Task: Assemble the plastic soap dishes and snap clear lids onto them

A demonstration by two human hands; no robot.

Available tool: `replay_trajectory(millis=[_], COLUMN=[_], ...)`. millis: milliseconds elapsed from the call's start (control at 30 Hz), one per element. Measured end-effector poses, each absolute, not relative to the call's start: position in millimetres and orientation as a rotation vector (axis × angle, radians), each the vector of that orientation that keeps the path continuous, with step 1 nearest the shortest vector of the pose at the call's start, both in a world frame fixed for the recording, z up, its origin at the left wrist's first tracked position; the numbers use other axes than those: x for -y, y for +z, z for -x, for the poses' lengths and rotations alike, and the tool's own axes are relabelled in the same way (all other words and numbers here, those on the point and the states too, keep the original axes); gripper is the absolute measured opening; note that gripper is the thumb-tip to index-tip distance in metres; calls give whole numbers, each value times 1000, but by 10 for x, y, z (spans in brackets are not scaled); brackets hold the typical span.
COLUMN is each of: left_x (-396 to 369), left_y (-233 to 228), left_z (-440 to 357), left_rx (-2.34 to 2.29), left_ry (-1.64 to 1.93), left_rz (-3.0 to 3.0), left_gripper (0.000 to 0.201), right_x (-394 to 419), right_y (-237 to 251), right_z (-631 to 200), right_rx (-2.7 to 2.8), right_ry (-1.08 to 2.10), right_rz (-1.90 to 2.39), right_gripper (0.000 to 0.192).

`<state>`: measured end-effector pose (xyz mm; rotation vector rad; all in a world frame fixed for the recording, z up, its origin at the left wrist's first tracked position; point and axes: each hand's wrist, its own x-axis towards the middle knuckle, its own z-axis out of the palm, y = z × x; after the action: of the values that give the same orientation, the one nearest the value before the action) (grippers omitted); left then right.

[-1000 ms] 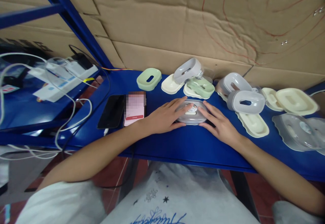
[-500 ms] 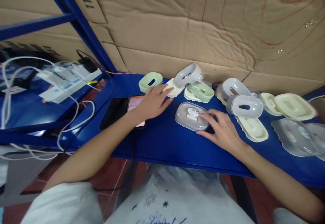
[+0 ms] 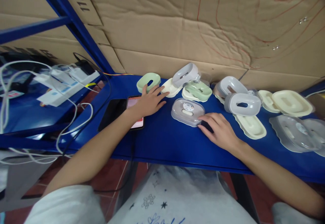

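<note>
A grey oval soap dish [image 3: 180, 114] with a clear lid and a round white label lies on the blue shelf top in front of me. The fingertips of my right hand [image 3: 220, 129] rest at its right edge, fingers apart and not wrapped around it. My left hand [image 3: 149, 102] is spread palm down over the far end of a lit phone [image 3: 138, 124]. Its fingertips come close to a light green oval dish [image 3: 146, 78] and a cream tray [image 3: 170, 88]; whether they touch is unclear.
Behind, a grey dish [image 3: 186, 75] leans over a green one [image 3: 200, 90]. On the right are grey dishes [image 3: 243, 104], cream trays [image 3: 291, 102] and clear-covered dishes [image 3: 296, 134]. A power strip [image 3: 66, 90] with white cables lies left; cardboard [image 3: 157, 31] stands behind.
My right fingers have drawn back from the label to the covered dish's right edge. My left hand has shifted slightly away from the cream tray. The whole view has moved a little.
</note>
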<state>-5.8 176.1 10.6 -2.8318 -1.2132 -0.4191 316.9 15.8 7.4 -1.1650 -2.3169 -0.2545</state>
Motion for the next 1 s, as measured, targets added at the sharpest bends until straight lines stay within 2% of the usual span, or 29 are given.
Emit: replay_trajectory(millis=[167, 367, 433, 600, 700, 767, 867, 1000], left_x=[-1745, -1652, -1620, -1530, -1394, -1262, -1066, -956], left_y=[153, 347, 395, 487, 535, 558, 561, 463], left_z=[28, 60, 59, 5, -61, -113, -184, -234], left_rx=[1177, 1214, 1214, 1160, 866, 637, 351, 219], left_ry=[-392, -696, -810, -1061, -1184, -1140, -915, -689], left_rz=[2891, 3070, 3125, 3204, 3317, 3455, 3656, 3653], left_gripper=[23, 32, 33, 34, 23, 13, 8, 11], right_x=[-149, -118, -120, -185, -219, -210, -156, -105], right_y=[62, 96, 88, 20, 34, 80, 153, 164], right_z=[-3171, -3134, -3129, -3180, -3227, -3248, -3261, -3225], right_rx=[2306, 2301, 2298, 2322, 2203, 2142, 2241, 2489], right_ry=[-277, -278, -222, 4, 22, -61, -202, -211], right_rz=[1203, 1218, 1228, 1329, 1357, 1322, 1139, 909], right_gripper=[25, 24, 33, 71, 79, 82, 73, 32])
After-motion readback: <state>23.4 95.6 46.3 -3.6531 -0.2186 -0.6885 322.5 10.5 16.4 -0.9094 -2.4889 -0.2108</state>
